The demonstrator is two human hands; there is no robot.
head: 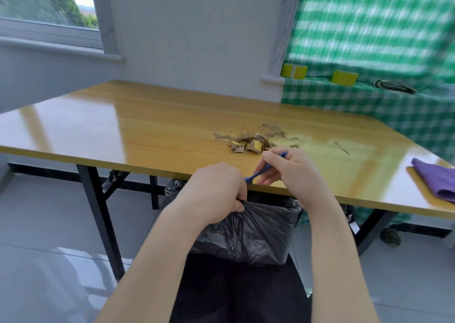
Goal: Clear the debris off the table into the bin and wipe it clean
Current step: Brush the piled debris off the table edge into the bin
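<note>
Left hand [216, 187] gripping black bin bag [251, 234], right hand [293, 172] pinching blue tool [261, 169], debris [253, 141] heaped on table [147, 130]

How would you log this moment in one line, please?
left hand grips bin bag | right hand holds blue tool | debris on table

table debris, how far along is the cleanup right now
Little looks done: the pile of brown cardboard scraps sits on the yellow wooden table. In hand: the left hand holds the black plastic bin bag at the table edge; the right hand holds a thin blue tool. Left: sweeping the scraps in, then wiping with the folded purple cloth.
</note>
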